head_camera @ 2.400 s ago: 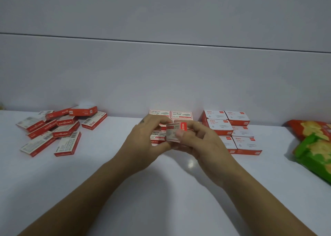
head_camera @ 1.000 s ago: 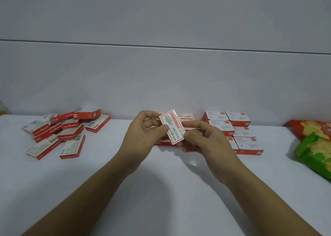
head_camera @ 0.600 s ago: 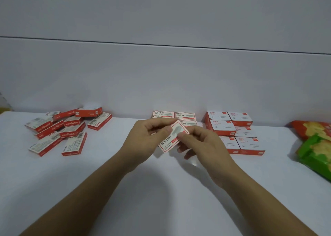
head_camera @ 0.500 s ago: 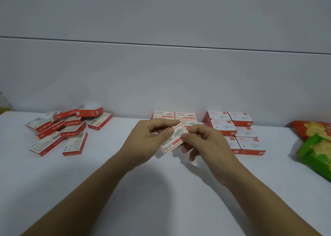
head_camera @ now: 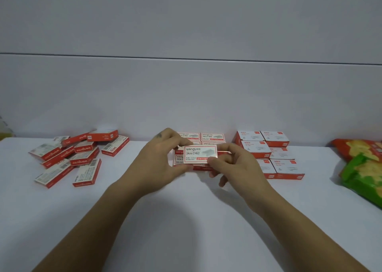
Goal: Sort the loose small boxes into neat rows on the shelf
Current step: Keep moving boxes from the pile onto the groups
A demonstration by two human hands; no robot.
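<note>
Held box: 1 small red-and-white staple box [head_camera: 200, 154] sat level between both hands, printed face towards the camera, reading "wengu" and "24/6".
Left hand: the left hand [head_camera: 159, 164] grasped the box's left end, fingers over the top edge and thumb under the lower edge.
Right hand: the right hand [head_camera: 233, 168] grasped the box's right end, thumb pressed on the lower right corner of the face.
Neat rows: the sorted staple boxes [head_camera: 212, 137] lay flat directly behind the held box, close to the back wall [head_camera: 186, 98]; 2 were plainly visible side by side in the far row, the nearer ones mostly hidden by the held box and the hands.
Loose pile: the loose staple boxes [head_camera: 72, 156] lay scattered at mixed angles well to the left of the held box, some overlapping.
Taller boxes: the white-topped boxes [head_camera: 268, 151] stood in ordered columns just to the right of the held box, beyond the right hand.
Snack bags: a red snack bag [head_camera: 355, 147] and a green snack bag [head_camera: 365, 172] lay far right of the held box, at the frame edge.
Shelf: the white shelf [head_camera: 186, 230] carried everything.
</note>
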